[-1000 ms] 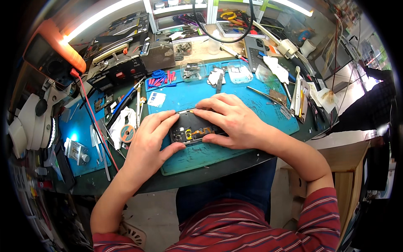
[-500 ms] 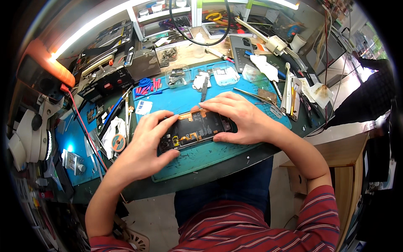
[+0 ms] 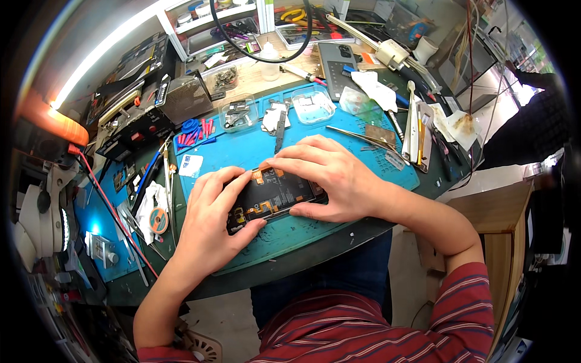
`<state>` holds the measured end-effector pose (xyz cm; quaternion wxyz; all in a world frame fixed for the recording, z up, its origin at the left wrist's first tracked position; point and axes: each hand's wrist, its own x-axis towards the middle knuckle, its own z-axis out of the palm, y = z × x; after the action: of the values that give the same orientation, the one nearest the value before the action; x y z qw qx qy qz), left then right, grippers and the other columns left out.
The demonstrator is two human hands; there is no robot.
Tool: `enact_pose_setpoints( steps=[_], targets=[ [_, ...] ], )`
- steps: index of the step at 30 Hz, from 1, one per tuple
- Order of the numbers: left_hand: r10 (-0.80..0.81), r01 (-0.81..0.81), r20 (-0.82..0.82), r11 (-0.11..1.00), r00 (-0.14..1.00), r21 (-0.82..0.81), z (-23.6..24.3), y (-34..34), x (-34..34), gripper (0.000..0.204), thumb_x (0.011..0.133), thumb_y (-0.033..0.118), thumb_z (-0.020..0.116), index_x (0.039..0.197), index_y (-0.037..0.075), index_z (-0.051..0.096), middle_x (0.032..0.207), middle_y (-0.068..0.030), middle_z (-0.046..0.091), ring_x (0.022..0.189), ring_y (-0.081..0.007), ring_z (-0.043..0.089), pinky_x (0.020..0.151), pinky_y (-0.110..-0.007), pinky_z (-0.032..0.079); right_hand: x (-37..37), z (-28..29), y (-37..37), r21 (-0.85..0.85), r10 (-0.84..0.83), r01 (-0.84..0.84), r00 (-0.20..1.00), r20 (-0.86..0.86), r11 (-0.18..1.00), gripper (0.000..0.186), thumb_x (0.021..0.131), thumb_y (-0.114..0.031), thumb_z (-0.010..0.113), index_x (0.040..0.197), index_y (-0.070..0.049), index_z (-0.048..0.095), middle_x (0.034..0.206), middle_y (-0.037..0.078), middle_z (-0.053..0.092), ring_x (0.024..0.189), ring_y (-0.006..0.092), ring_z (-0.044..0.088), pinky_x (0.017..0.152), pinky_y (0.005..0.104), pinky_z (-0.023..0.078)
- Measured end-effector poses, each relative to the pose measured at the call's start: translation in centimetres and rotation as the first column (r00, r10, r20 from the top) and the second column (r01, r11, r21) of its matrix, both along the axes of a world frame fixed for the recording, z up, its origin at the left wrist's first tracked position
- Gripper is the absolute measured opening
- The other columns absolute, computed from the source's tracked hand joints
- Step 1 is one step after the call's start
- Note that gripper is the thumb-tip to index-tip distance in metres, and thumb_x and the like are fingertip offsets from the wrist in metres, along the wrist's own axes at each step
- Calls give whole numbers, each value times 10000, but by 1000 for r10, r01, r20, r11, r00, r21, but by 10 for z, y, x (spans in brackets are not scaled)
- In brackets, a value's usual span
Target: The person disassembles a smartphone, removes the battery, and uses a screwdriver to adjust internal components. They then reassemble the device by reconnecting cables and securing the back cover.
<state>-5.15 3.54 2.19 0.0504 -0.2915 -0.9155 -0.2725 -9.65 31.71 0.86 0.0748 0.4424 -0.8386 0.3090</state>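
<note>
An opened phone (image 3: 273, 196) with a black battery and orange flex strips lies on the blue work mat (image 3: 242, 148). My left hand (image 3: 212, 221) grips its left end, thumb under the near edge and fingers over the far edge. My right hand (image 3: 330, 175) covers its right end, with the index fingertip pressing near an orange tab on the phone's far edge. Both hands touch the phone.
Beyond the hands lie a black spudger (image 3: 280, 124), small clear trays (image 3: 313, 106), tweezers (image 3: 357, 134) and blue and red picks (image 3: 196, 130). A microscope (image 3: 42, 212) stands at the left, a solder wick reel (image 3: 158, 221) beside it. Tool racks line the back.
The view has shifted, so the hands and phone sit lower in the picture. The hands keep the same grip on the phone; the right fingers have crept toward the orange tab.
</note>
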Motion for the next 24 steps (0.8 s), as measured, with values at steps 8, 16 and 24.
enact_pose_setpoints(
  steps=[8,16,24],
  targets=[
    [73,-70,42,996,996,-61,6,16,1,713,781,232,920,1391,12,624,1371,-153,594,1294,-372,546,1130,-487,425,-3,-1,9,-36,64,-61,994,91,998,775,792,-188,883,1509,-109,602,1428,137,669,1291,352,608,1143,464,503],
    [74,-80,-51,988,996,-135,8,23,7,738,819,188,881,1466,-2,579,1380,-160,588,1292,-376,544,1135,-481,430,-6,3,28,-18,43,-42,993,110,999,795,800,-182,897,1502,-1,568,1434,182,654,1348,374,582,1165,457,481],
    [42,-36,40,989,998,-143,15,23,-2,727,793,191,918,1424,-12,621,1375,-155,591,1295,-364,548,1126,-462,444,6,0,26,-14,-75,77,988,132,997,826,795,-223,914,1514,-11,566,1438,204,640,1354,374,575,1152,447,494]
  ],
)
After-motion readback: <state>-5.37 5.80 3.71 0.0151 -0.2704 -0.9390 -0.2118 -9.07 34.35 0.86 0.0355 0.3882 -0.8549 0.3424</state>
